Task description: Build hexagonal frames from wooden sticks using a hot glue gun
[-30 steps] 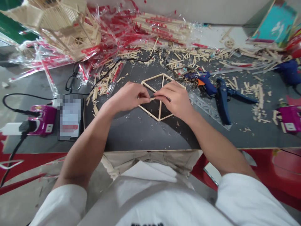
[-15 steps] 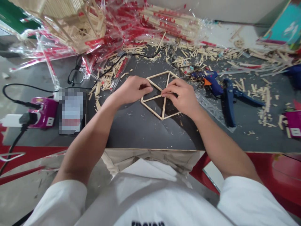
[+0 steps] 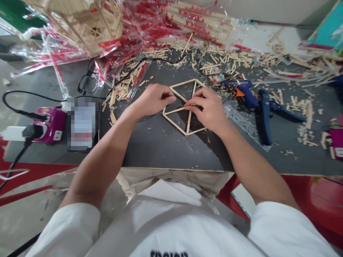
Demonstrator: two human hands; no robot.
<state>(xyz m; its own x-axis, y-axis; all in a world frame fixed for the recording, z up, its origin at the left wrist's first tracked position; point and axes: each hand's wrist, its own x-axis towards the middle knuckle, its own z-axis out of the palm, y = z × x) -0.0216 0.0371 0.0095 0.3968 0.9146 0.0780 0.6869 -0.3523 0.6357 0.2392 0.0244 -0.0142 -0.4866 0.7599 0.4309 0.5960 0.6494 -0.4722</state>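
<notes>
A diamond-shaped frame of thin wooden sticks (image 3: 175,123) lies flat on the dark table (image 3: 160,146), with two crossing sticks inside it. My left hand (image 3: 154,100) rests curled on the frame's left corner, fingertips pressed on the sticks. My right hand (image 3: 210,109) pinches the cross stick near the frame's centre, where the sticks meet. The frame's right side is hidden under my right hand.
A blue glue gun (image 3: 241,91) and blue cutters (image 3: 265,114) lie to the right, beside a clear ruler (image 3: 241,123). A phone (image 3: 81,121), purple power strip (image 3: 49,128) and glasses (image 3: 85,84) sit left. Stick scraps and red-printed plastic wrappers (image 3: 139,32) cover the back.
Both hands and the frame sit slightly farther right and up in view. The left hand has moved away from the right, from the centre stick to the frame's left corner.
</notes>
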